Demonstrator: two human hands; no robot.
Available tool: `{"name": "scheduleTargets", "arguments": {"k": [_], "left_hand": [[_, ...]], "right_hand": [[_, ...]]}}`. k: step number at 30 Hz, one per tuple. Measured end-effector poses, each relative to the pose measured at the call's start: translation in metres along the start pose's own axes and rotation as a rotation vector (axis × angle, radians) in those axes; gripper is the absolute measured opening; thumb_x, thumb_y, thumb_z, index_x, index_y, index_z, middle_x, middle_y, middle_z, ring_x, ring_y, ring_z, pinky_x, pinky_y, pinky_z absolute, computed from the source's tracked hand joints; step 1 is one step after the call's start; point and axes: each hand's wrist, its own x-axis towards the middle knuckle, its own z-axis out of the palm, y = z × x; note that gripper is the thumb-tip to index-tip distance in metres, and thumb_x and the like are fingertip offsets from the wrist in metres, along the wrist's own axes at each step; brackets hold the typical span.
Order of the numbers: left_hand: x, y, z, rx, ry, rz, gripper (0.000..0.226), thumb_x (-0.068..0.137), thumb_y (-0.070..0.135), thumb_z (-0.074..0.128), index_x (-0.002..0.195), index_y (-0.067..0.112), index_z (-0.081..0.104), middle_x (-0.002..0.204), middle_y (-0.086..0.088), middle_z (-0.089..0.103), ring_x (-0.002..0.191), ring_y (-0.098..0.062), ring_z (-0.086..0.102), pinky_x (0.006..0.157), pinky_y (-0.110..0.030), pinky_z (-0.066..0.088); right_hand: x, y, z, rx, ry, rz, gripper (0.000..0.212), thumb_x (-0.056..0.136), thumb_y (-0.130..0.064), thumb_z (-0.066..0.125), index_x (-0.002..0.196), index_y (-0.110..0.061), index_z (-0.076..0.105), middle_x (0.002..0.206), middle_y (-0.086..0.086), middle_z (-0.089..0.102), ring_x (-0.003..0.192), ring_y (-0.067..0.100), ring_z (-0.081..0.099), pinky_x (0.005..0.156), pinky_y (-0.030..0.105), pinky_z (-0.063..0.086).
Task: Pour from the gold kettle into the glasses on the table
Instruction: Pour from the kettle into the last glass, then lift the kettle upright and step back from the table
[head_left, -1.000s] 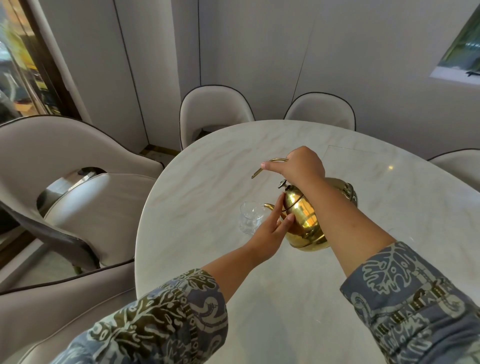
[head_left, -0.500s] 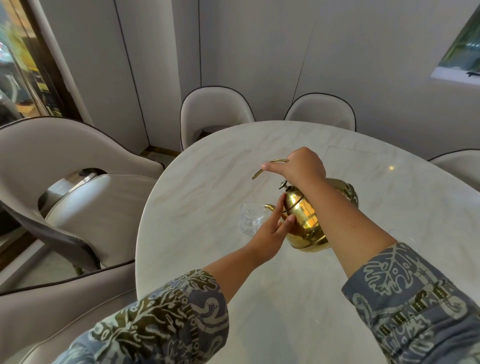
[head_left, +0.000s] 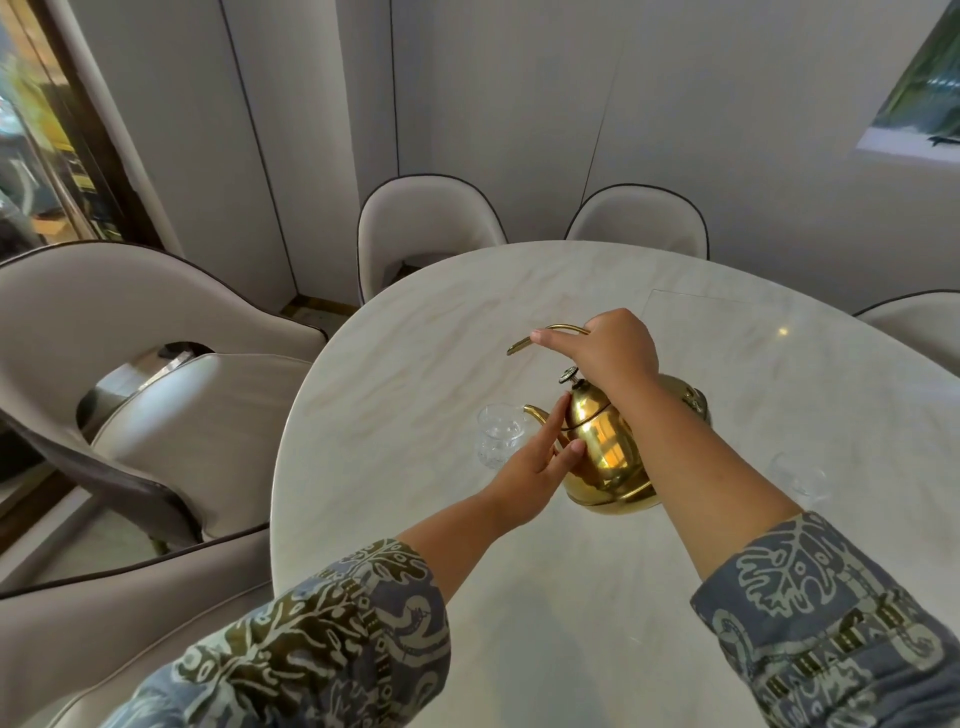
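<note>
The gold kettle (head_left: 608, 457) is tilted to the left over the marble table (head_left: 415, 364), its spout just above the rim of a clear glass (head_left: 497, 435). My right hand (head_left: 613, 345) grips the kettle's curved top handle from above. My left hand (head_left: 535, 467) has its fingers spread flat against the kettle's left side and lid, steadying it. A second clear glass (head_left: 797, 475) stands on the table to the right of my right forearm. No liquid stream is visible at the spout.
Beige chairs surround the oval table: one large chair (head_left: 130, 374) at the left, two (head_left: 426, 228) (head_left: 639, 218) at the far end, another (head_left: 919, 322) at the right edge. White wall panels stand behind.
Almost nothing differs; both hands and the tilted kettle hold the same position over the left glass.
</note>
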Motion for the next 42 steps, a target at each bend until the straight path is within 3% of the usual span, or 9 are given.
{"name": "scheduleTargets", "arguments": {"k": [3,9,17,23,27,32,35,38,42], "left_hand": [[0.002,-0.006,-0.004,0.085,-0.028,0.009,0.057,0.096,0.047,0.031,0.144,0.048,0.000,0.150,-0.001,0.035,0.136,-0.021,0.036,0.112,-0.034,0.027],[0.001,-0.014,-0.013,0.242,-0.068,0.078,0.054,0.092,0.055,0.033,0.134,0.065,0.001,0.157,0.007,0.019,0.142,-0.021,0.024,0.116,-0.047,0.025],[-0.010,-0.018,-0.020,0.417,-0.111,0.058,0.058,0.096,0.047,0.035,0.141,0.055,-0.001,0.159,0.010,-0.002,0.145,-0.021,0.015,0.114,-0.035,0.022],[-0.032,-0.010,-0.006,0.365,-0.026,0.041,0.053,0.095,0.050,0.031,0.142,0.054,0.005,0.159,0.010,0.000,0.144,-0.020,0.020,0.109,-0.026,0.024],[-0.055,-0.002,0.008,0.371,0.054,0.043,0.051,0.095,0.051,0.032,0.140,0.055,0.009,0.158,0.010,0.005,0.144,-0.020,0.018,0.112,-0.033,0.031],[-0.090,0.009,0.029,0.395,0.151,0.056,0.052,0.096,0.046,0.033,0.144,0.048,0.011,0.158,0.009,0.008,0.142,-0.019,0.024,0.098,-0.021,0.033],[-0.112,0.006,0.041,0.411,0.188,0.020,0.058,0.095,0.049,0.034,0.146,0.044,0.007,0.158,0.012,0.003,0.142,-0.020,0.023,0.109,-0.032,0.036],[-0.136,-0.004,0.052,0.454,0.191,-0.023,0.061,0.093,0.051,0.035,0.145,0.047,0.003,0.159,0.013,-0.001,0.143,-0.023,0.021,0.110,-0.044,0.036],[-0.167,-0.018,0.063,0.471,0.204,-0.028,0.064,0.094,0.045,0.040,0.147,0.042,0.004,0.159,0.009,-0.003,0.145,-0.021,0.015,0.115,-0.041,0.027]], "right_hand": [[-0.008,0.006,-0.001,0.061,0.045,0.014,0.062,0.076,-0.061,0.067,0.054,-0.012,0.036,0.051,0.000,0.037,0.046,0.012,0.034,0.048,0.024,0.025],[-0.025,0.021,0.001,0.237,0.125,0.068,0.062,0.076,-0.059,0.067,0.051,-0.011,0.037,0.047,0.001,0.036,0.046,0.016,0.033,0.050,0.026,0.026],[-0.055,0.040,0.010,0.575,0.211,0.212,0.063,0.070,-0.059,0.074,0.048,-0.011,0.037,0.045,-0.001,0.035,0.051,0.016,0.035,0.059,0.036,0.035],[-0.094,0.045,0.003,0.862,0.172,0.331,0.061,0.069,-0.050,0.080,0.047,-0.015,0.033,0.044,-0.004,0.031,0.048,0.013,0.031,0.056,0.029,0.034],[-0.123,0.047,-0.006,0.956,0.129,0.309,0.057,0.069,-0.048,0.079,0.047,-0.017,0.037,0.042,-0.007,0.035,0.050,0.014,0.036,0.060,0.030,0.039],[-0.158,0.050,-0.022,1.031,0.083,0.246,0.054,0.072,-0.044,0.079,0.048,-0.016,0.039,0.041,-0.009,0.036,0.045,0.009,0.035,0.056,0.023,0.039],[-0.182,0.054,-0.027,1.094,0.040,0.228,0.052,0.074,-0.043,0.078,0.048,-0.016,0.040,0.039,-0.011,0.037,0.040,0.006,0.036,0.053,0.021,0.039],[-0.207,0.059,-0.026,1.130,0.003,0.221,0.051,0.074,-0.041,0.077,0.050,-0.015,0.040,0.039,-0.011,0.037,0.037,0.005,0.035,0.049,0.018,0.039],[-0.235,0.065,-0.017,1.175,-0.026,0.223,0.053,0.072,-0.039,0.079,0.050,-0.016,0.037,0.043,-0.007,0.033,0.040,0.006,0.030,0.047,0.019,0.035]]}}
